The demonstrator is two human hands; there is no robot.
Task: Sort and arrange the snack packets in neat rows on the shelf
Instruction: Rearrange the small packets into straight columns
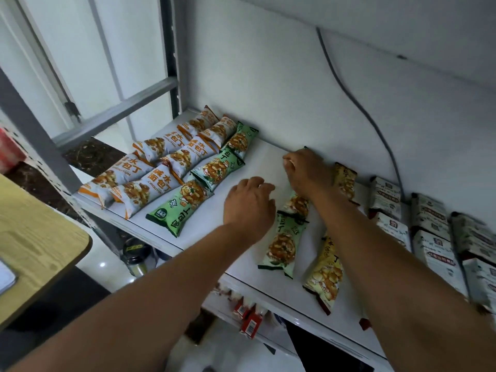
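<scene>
The right hand (pixel 308 170) has its grip curled round the green packet (pixel 296 206) under it, the left hand (pixel 249 205) loose just left of it; sliding along the shelf (pixel 257 162) could knock the front packet (pixel 284 245) below the grip askew

Both bare arms are stretched forward, palms down.
The left hand (pixel 249 208) is held loosely curled; the right hand (pixel 306 173), just beyond it, is seen with fingers tucked under.
</scene>
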